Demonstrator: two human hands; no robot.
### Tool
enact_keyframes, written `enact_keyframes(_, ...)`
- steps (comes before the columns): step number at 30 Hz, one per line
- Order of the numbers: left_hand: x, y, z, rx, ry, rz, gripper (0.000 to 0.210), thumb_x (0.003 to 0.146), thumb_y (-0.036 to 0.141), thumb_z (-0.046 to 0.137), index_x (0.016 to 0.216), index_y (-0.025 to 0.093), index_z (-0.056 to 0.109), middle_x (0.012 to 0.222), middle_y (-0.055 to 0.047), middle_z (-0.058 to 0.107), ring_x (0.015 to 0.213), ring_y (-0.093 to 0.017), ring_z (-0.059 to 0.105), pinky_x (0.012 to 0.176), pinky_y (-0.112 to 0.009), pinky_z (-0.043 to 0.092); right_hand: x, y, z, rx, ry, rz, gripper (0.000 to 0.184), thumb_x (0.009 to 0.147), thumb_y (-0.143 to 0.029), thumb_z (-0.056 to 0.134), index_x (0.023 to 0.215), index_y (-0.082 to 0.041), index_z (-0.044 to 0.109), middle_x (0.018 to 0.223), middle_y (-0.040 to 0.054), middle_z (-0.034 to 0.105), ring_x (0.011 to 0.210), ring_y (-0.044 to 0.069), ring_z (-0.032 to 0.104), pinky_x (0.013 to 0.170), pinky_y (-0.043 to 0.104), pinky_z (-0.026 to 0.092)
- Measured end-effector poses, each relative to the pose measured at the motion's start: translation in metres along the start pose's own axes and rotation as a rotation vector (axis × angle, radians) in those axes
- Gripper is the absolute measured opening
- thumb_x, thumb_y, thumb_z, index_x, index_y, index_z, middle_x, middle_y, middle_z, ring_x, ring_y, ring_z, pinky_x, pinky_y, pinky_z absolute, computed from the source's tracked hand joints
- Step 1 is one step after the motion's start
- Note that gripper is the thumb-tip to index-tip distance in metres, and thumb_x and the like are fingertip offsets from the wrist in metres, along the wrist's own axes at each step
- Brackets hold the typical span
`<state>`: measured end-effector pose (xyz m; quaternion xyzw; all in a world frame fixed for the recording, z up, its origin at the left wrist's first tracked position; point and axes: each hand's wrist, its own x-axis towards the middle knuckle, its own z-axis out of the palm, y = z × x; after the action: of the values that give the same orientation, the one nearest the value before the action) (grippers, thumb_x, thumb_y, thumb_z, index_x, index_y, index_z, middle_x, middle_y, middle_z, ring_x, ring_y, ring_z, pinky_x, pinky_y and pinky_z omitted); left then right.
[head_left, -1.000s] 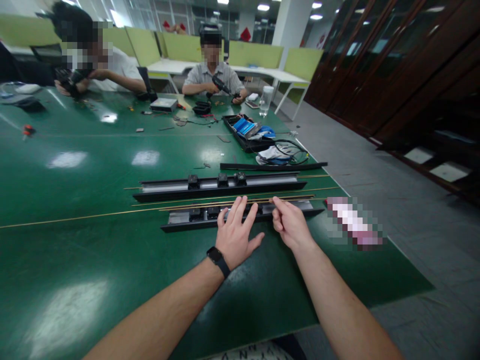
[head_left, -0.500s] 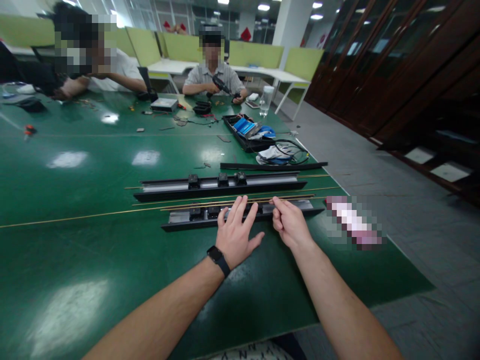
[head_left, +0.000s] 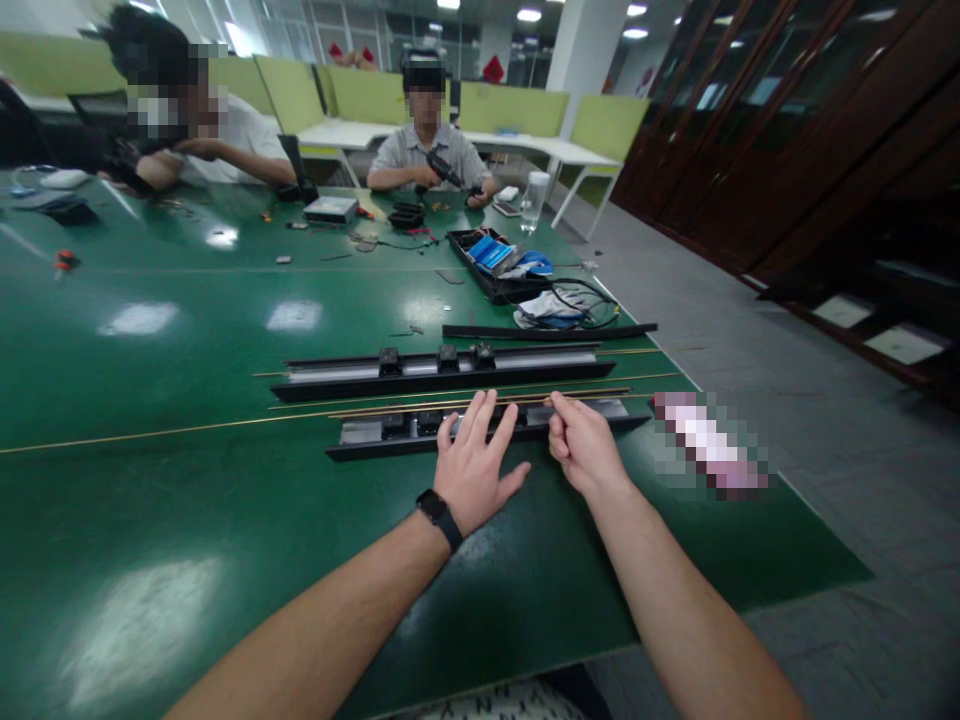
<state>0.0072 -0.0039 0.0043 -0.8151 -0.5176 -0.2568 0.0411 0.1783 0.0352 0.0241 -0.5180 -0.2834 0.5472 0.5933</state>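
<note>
Two long black channels with pale inner strips lie side by side on the green table. The nearer channel holds several small black blocks; the farther channel has three. My left hand, with a dark watch at the wrist, is spread palm down over the nearer channel and hides part of it. To its right, my right hand is closed, thumb and forefinger pinched at a thin brass-coloured rod along that channel's far side. Several similar rods lie close by, and the fingers partly hide which one is pinched.
Beyond the channels lie a black strip, a black tray with blue items, and gloves with a cable. A blurred pink-white item lies at right. Across the table sit two people, one holding a power drill.
Both hands keep almost the same pose. The whole view has shifted very slightly, and the person at far left has moved their head and arms a little.
</note>
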Motion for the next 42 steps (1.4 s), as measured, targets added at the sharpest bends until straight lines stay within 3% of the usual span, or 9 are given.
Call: enact_keyframes(42,0.0001,-0.0011,0.001,0.01,0.01,0.008,0.073,0.089,0.058,0.055,0.152,0.027,0.038,0.165,-0.01,0.025,0.151,-0.028,0.025,0.115,-0.05,0.026,-0.0014,-0.0015,0.0022,-0.033,-0.01,-0.018,0.034,0.075,-0.043,0.08,0.084,-0.016,0.062,0.046,-0.0074,0.049,0.028,0.004,0.034,0.028,0.014,0.02)
